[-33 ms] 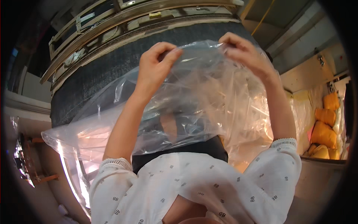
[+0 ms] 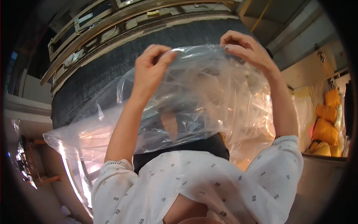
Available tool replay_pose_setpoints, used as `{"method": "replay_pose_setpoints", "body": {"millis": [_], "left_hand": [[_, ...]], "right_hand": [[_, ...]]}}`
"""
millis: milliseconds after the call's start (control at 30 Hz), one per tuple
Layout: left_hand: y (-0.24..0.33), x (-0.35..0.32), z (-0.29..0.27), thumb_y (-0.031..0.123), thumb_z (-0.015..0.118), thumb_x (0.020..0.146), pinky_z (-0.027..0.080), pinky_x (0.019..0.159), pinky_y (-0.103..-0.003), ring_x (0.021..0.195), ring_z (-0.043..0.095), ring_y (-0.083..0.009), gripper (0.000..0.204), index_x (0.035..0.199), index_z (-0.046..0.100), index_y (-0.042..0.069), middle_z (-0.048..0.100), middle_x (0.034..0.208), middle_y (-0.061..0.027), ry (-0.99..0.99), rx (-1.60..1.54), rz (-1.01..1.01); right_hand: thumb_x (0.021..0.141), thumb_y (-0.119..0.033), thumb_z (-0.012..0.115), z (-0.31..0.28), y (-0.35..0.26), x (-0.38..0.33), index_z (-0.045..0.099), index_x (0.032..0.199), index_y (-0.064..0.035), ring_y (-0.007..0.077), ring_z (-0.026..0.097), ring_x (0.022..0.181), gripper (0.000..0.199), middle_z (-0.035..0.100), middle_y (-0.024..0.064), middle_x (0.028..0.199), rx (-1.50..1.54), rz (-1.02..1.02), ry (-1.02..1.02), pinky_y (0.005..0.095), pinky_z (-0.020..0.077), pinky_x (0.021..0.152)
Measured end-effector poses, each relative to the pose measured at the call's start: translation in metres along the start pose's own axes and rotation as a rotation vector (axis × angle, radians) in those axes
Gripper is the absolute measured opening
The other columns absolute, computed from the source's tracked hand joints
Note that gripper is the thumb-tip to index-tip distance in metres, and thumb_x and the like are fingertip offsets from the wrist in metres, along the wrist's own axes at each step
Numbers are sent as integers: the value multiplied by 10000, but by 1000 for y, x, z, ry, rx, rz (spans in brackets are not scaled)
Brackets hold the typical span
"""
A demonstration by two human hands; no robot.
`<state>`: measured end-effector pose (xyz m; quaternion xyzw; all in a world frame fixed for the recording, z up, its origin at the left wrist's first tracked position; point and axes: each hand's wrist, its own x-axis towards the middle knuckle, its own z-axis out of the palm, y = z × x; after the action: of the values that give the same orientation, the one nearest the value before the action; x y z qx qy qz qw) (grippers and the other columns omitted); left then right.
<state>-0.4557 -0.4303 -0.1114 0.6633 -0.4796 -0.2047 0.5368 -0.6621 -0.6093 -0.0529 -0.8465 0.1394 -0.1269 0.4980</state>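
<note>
A large sheet of clear plastic film (image 2: 194,86) hangs in loose folds across my front and over a dark work surface. Its far edge is stretched between my two hands and looks rolled or doubled over. My left hand (image 2: 151,65) pinches that edge between thumb and fingers. At the other end my right hand (image 2: 246,48) has its fingers curled and closed on the same edge. The film trails to a point at the left and bunches up below my right arm. My legs show dimly through it.
Beyond my hands runs the dark belt-like surface (image 2: 97,71), bordered by a wooden frame (image 2: 112,22) with wires. Yellow-orange bundles (image 2: 326,130) are stacked on a shelf at the right. A metal and wood piece (image 2: 48,179) stands at the lower left.
My left hand has shifted slightly left and down, my right slightly right. The gap between them is wider, and the film's edge sits a little lower.
</note>
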Motion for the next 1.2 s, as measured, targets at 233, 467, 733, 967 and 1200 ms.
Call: {"method": "replay_pose_setpoints", "body": {"millis": [233,467,733,967,1200], "left_hand": [[-44,-134,-170,101,555,850,330,550,-146,673,436,-9,164,996,604,46,549,842,30,522,135,-144],[38,-288,-411,225,500,885,424,851,-292,954,552,-208,301,1073,584,6,603,1037,-114,889,1011,-120],[-41,-266,-545,265,487,896,411,874,-288,979,553,-214,328,1094,583,21,600,1070,-116,837,1144,-98],[-193,-94,-299,332,533,874,413,786,-250,842,560,-151,344,994,613,20,629,908,-63,409,798,-151],[-229,-29,-364,375,549,856,412,727,-243,791,553,-127,370,975,636,35,642,904,-54,378,675,-258]], "right_hand": [[703,-90,526,-12,103,-24,577,830,-78,304,553,753,138,583,92,802,-992,-92,427,376,444,639],[685,-84,558,27,120,-53,575,785,-104,246,542,784,103,570,37,798,-937,-224,558,343,460,638],[668,-122,567,15,284,-306,629,665,-141,258,570,806,65,597,66,744,-1203,642,264,369,467,756],[808,-221,513,8,215,-740,597,1106,-130,250,487,1135,322,549,59,1189,-1186,2053,-172,409,376,892],[787,-199,481,-110,176,-561,611,856,-61,320,602,815,202,616,168,885,-1460,1562,262,420,480,677]]}}
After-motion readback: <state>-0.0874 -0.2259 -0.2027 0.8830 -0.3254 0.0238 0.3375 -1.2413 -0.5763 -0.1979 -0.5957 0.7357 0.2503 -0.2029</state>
